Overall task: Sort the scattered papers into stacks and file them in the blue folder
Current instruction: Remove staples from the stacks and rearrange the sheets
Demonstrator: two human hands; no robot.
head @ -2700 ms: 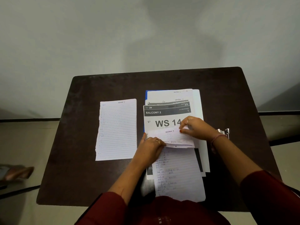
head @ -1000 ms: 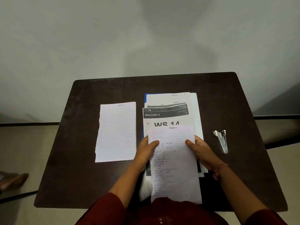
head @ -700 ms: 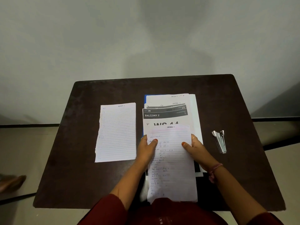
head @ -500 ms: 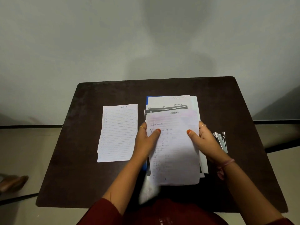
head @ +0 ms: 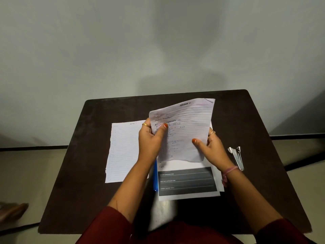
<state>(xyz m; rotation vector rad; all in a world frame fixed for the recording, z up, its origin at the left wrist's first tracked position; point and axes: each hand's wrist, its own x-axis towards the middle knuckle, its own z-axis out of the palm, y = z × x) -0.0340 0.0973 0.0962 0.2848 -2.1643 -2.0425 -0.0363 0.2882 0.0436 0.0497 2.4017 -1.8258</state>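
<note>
I hold a lined handwritten sheet (head: 186, 127) raised and tilted above the middle of the dark table (head: 84, 173). My left hand (head: 152, 141) pinches its left edge and my right hand (head: 211, 148) grips its lower right side. Under it lies a pile of printed papers (head: 186, 182) with a dark banner. The pile rests on the blue folder (head: 155, 175), of which only a thin strip at the left shows. A single lined sheet (head: 124, 152) lies flat to the left of the pile.
A metal stapler (head: 237, 157) lies on the table to the right of my right wrist. The table's near edge runs against my red sleeves. A wall stands behind the far edge. A foot shows on the floor at the far left.
The handwritten sheet, earlier flat on the pile near me, has been lifted by both hands up and away, and now hangs tilted over the pile's far half.
</note>
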